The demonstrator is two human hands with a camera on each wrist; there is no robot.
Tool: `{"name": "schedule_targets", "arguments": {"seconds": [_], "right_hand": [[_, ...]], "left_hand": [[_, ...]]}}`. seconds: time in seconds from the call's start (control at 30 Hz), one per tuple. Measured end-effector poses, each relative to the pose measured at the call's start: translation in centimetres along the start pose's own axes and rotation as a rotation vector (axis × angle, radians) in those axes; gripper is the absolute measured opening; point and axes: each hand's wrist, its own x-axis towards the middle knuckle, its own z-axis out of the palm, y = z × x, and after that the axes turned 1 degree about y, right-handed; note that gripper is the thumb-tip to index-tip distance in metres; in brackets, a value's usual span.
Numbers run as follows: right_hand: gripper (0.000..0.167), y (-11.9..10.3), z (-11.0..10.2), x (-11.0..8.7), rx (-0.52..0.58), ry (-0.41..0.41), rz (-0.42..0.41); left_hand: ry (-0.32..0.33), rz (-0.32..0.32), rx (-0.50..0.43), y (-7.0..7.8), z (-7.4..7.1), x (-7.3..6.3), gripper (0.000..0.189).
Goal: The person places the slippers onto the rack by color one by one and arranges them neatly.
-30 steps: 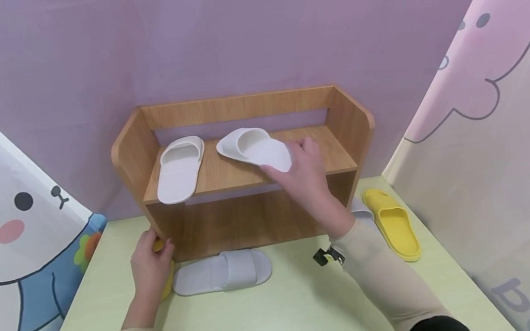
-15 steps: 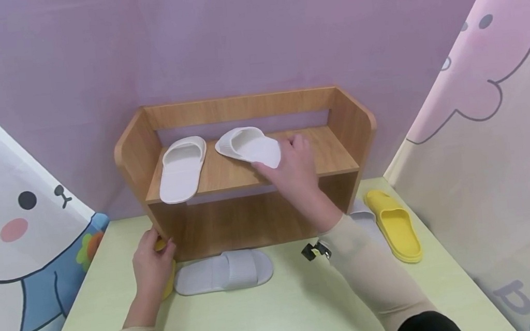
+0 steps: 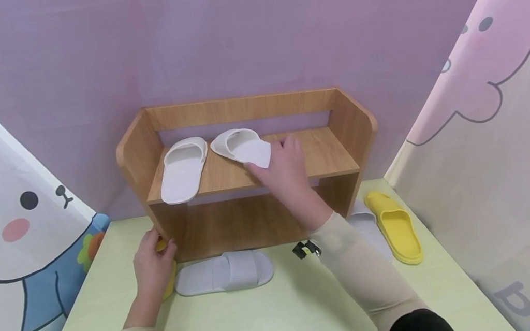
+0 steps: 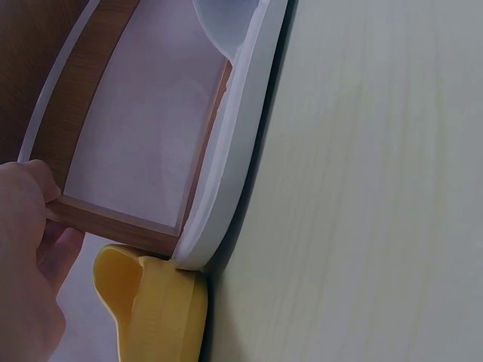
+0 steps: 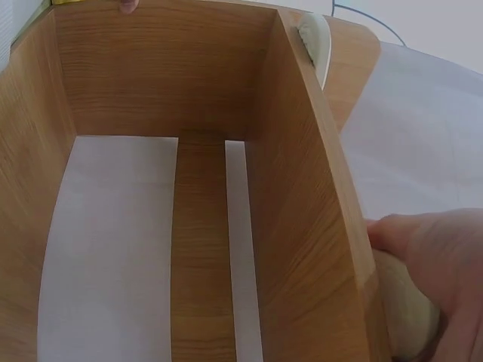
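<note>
On the upper shelf of the wooden shoe rack point(image 3: 256, 233), my right hand point(image 3: 289, 176) holds a white slipper point(image 3: 247, 148) by its heel end, thumb below and fingers above. Its toe points back and to the left. Another white slipper point(image 3: 183, 172) lies at the left of that shelf, toe to the back, heel over the front edge. Low on the rack's left side, my left hand point(image 3: 153, 262) grips the side panel between thumb and fingers, as the left wrist view shows. Beside that hand is a yellow slipper point(image 4: 158, 309), partly hidden by it in the head view.
A light grey slipper point(image 3: 224, 272) lies sideways on the pale tabletop point(image 3: 254, 322) before the rack. At the right stand a second light grey slipper point(image 3: 368, 225), partly behind my right arm, and a yellow slipper point(image 3: 397, 228). Printed curtains rise behind and on both sides.
My right hand has moved left along the upper shelf with the white slipper, bringing it closer to the other white one. My left hand keeps its grip on the rack.
</note>
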Motion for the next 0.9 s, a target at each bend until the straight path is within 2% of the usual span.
{"name": "schedule_targets", "arguments": {"seconds": [0.47, 0.57, 0.7, 0.9], "right_hand": [[0.075, 0.1, -0.9, -1.6, 0.017, -0.19, -0.108], [0.072, -0.1, -0.9, -2.1, 0.05, -0.174, -0.126], [0.063, -0.6, -0.7, -2.6, 0.097, -0.109, -0.154], [0.057, -1.3, -0.4, -3.2, 0.106, -0.051, -0.165]], "left_hand": [[-0.005, 0.001, -0.002, 0.0, 0.1, -0.1, 0.046], [-0.004, 0.008, -0.006, 0.0, 0.1, 0.0, 0.045], [0.002, 0.014, -0.006, 0.0, 0.1, 0.1, 0.044], [0.009, 0.015, 0.002, -0.2, 0.2, 0.1, 0.043]]}}
